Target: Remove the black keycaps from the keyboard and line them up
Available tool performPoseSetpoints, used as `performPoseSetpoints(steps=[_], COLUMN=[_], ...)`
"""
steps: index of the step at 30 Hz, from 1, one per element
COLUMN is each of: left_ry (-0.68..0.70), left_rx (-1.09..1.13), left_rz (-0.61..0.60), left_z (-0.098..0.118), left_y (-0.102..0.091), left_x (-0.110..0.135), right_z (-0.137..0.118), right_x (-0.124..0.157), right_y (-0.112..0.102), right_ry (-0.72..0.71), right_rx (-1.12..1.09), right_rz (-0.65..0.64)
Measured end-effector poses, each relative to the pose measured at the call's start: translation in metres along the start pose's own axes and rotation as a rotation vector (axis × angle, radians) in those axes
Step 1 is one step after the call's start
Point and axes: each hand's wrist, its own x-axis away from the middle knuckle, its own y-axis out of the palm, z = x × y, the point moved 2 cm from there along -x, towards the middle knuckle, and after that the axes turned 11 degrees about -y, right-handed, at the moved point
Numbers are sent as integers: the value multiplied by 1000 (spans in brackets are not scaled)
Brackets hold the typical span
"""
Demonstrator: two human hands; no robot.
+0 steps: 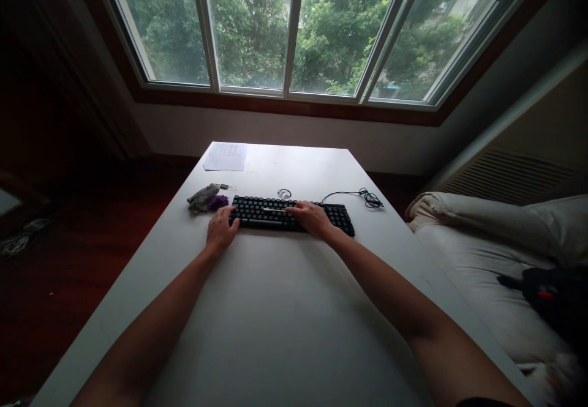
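A black computer keyboard (257, 214) lies across the white table. My left hand (222, 229) grips its left end, fingers at the side and thumb by the front edge. Over the keys, my right hand (312, 218) is closed around a slim, light-coloured brush-like tool (274, 210) that points left; its exact kind is too small to make out. Beside the keyboard's left end are a grey cloth (203, 199) and a purple cloth (218, 202).
The keyboard's cable (342, 193) ends in a coiled bundle (370, 198) on the right. Behind the keyboard sits a small ring-shaped item (284, 193). Paper (225, 156) lies at the table's (285, 309) far left corner. A cushioned seat (459, 266) stands right of the table.
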Motion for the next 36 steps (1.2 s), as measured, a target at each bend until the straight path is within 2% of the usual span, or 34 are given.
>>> performPoseSetpoints(steps=[4,8,12,21,28,32,36], left_ry=[4,-8,-5,14,16,-2,-7], left_rx=[14,-3,-3,6,5,3,6], left_rz=[2,2,-4,10,6,4,-4], left_z=[0,0,-2,-3,-2,-3,-1], left_y=[1,3,4,4,4,3,1], left_x=[0,0,-1,-2,-3,-3,-3], right_z=[29,34,19,-29,-60,-75,-79], right_x=[29,31,12,-31,-58,-75,-80], right_y=[-1,0,1,4,8,10,7], right_ry=[18,48,95,85,148,109,57], right_rx=[15,3,28,21,4,-11,-32], right_rz=[11,46,96,155,108,47,-16])
